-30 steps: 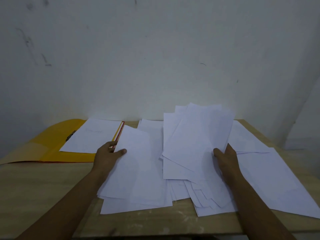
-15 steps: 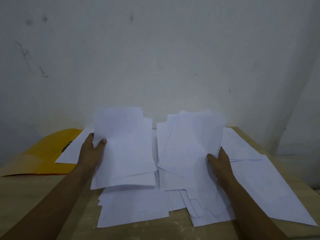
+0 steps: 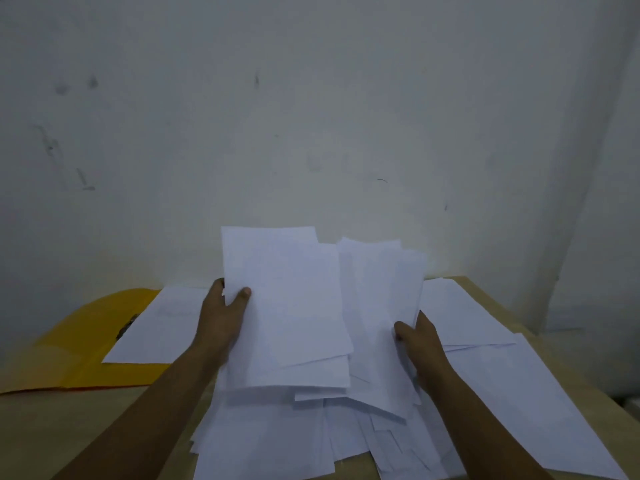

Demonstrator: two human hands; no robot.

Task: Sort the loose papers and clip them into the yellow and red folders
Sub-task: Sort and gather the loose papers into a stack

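My left hand (image 3: 221, 317) grips a bundle of white sheets (image 3: 287, 306) by its left edge and holds it raised and tilted up over the table. My right hand (image 3: 419, 341) grips a second bundle of white sheets (image 3: 381, 306) by its lower right edge, and the two bundles overlap in the middle. Several more loose papers (image 3: 270, 434) lie spread beneath them. The yellow folder (image 3: 79, 344) lies open at the left with a white sheet (image 3: 159, 327) on it and a dark clip (image 3: 126, 327) at that sheet's left edge. Only a thin red edge (image 3: 104, 386) shows under the yellow folder.
A wooden table (image 3: 52, 431) carries everything and stands against a pale wall (image 3: 311, 116). More white sheets (image 3: 502, 375) cover its right side as far as the right edge. The table's right corner (image 3: 588, 379) drops off beside the wall.
My left hand has lifted its bundle off the table and swung it right, up against the bundle in my right hand. My right hand has tipped its bundle more upright.
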